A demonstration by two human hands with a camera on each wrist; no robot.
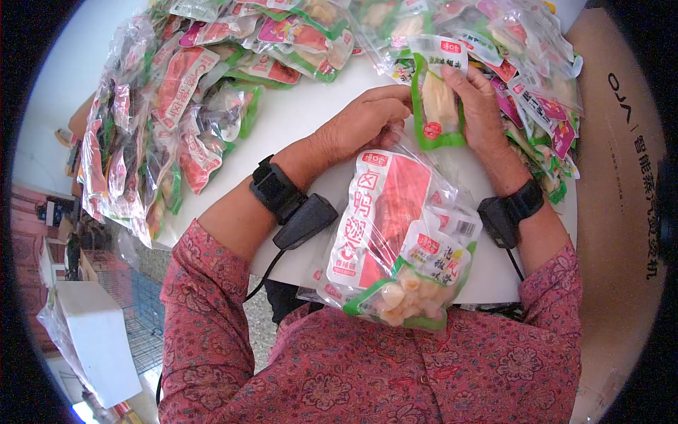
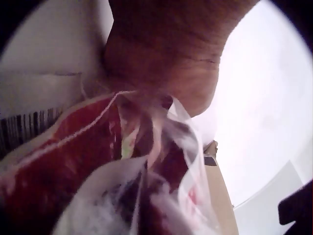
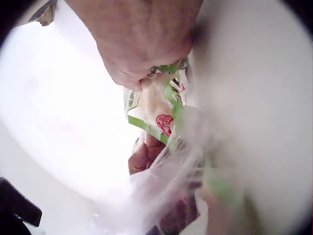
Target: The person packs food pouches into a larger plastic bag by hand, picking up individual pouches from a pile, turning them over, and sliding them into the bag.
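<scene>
My left hand [image 1: 364, 124] grips the gathered mouth of a clear plastic bag [image 1: 445, 187]. Inside the bag are a red-and-white food packet [image 1: 385, 219] and a green-edged packet of pale pieces [image 1: 417, 283]. My right hand [image 1: 484, 106] pinches another green-edged packet [image 1: 439, 99], with pale food showing through its window, and holds it upright above the bag. In the right wrist view, that packet [image 3: 154, 100] hangs below the right hand, close to the left hand's fingers [image 3: 142, 159]. The left wrist view shows the bag's loose plastic [image 2: 190, 161] beneath the left hand.
Filled clear bags of packets [image 1: 183, 92] crowd the white table [image 1: 296, 106] at the left and back. Loose packets [image 1: 537, 113] are heaped at the right. A brown cardboard box [image 1: 614, 212] stands along the right side. A wire cage [image 1: 134, 304] is at the lower left.
</scene>
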